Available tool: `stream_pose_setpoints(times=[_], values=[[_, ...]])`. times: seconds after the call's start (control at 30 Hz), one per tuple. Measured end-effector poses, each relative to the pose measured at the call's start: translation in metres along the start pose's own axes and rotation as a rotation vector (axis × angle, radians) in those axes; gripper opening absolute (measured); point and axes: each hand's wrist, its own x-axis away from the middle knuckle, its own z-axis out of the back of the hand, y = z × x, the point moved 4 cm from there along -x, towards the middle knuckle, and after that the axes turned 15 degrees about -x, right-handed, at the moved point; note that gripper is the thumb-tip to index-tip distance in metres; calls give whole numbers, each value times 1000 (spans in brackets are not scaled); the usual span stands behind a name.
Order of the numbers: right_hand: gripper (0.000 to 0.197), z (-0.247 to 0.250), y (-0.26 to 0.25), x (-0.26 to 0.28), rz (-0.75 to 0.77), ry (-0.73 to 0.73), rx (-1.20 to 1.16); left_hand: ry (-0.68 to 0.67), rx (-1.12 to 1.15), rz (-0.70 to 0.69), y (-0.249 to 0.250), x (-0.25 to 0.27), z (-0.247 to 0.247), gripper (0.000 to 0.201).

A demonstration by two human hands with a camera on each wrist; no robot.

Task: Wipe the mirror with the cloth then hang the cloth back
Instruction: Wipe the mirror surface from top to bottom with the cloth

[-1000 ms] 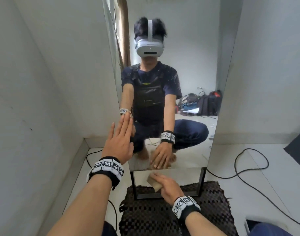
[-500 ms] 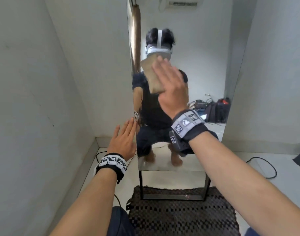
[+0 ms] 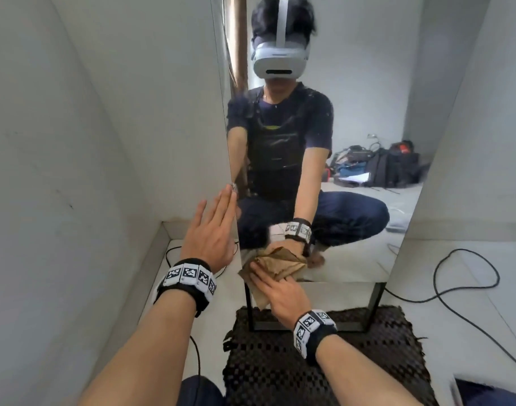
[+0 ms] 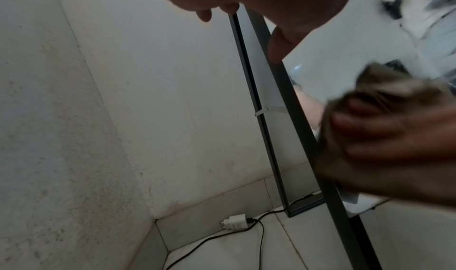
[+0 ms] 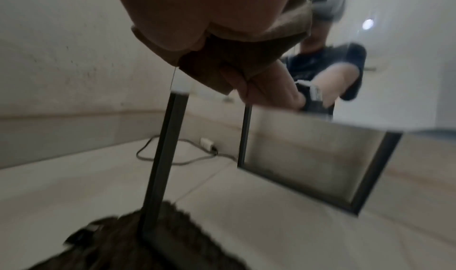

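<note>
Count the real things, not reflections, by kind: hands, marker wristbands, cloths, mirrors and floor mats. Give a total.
hands: 2, left hand, right hand
marker wristbands: 2, left wristband, right wristband
cloth: 1
mirror: 1
woven mat: 1
total: 7

1. This is a plain, sparsely furnished room, most likely in a home: bare white walls meet in a corner, with a low skirting along their foot.
2. The floor is pale tile, with joint lines showing.
3. A tall mirror on a thin black metal frame stands in that corner, with a dark woven mat in front of it.
4. A white charger plug and a black cable lie loose on the tiles.
5. The glass reflects bags heaped against a far wall and a brown curtain.
</note>
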Motion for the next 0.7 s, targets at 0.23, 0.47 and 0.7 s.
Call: stream_pose_setpoints(times=[0.23, 0.47, 0.7], values=[[61, -43, 5, 27, -104, -277, -166, -11, 30, 59, 11, 4, -2, 88], [66, 23, -1, 33, -307, -245, -652, -37, 23, 51, 8, 4, 22, 85], [65, 262, -16, -26, -103, 489, -1039, 71, 61, 95, 2, -37, 69, 79]])
